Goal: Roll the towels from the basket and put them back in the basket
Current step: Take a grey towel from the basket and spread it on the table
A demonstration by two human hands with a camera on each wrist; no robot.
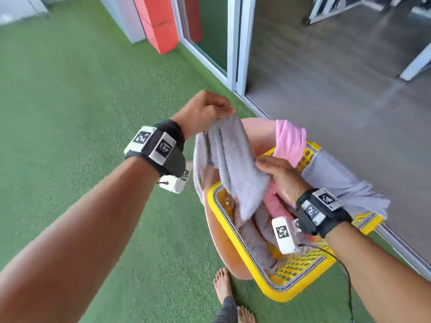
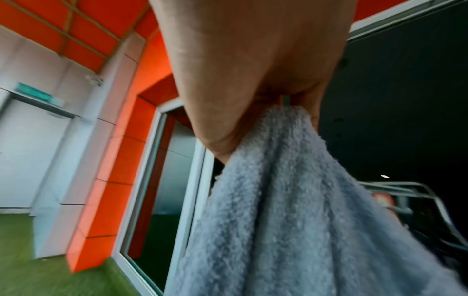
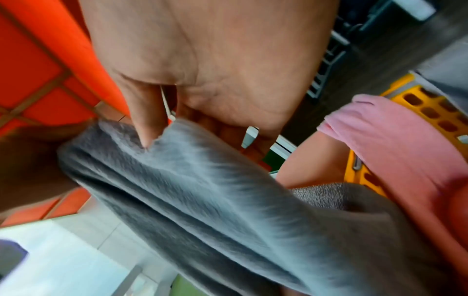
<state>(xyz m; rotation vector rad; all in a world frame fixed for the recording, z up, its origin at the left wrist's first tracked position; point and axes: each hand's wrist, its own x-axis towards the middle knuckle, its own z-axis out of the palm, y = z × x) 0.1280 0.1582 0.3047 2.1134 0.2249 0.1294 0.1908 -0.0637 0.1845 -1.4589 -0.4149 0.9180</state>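
A yellow perforated basket (image 1: 275,297) sits on green turf, with several towels in it. A grey towel (image 1: 235,164) hangs above the basket. My left hand (image 1: 205,110) grips its upper end, fingers curled round the bunched cloth (image 2: 278,180). My right hand (image 1: 277,171) pinches the same grey towel (image 3: 202,190) lower down, over the basket. A pink towel (image 1: 290,139) drapes over the far rim, and a pale lilac one (image 1: 342,183) hangs over the right side. More grey and pink towels lie inside the basket.
Green turf (image 1: 81,113) spreads to the left and front. A sliding glass door frame (image 1: 235,43) and grey floor (image 1: 338,78) lie beyond the basket. An orange pillar (image 1: 158,22) stands at the back. My bare feet (image 1: 224,285) are beside the basket.
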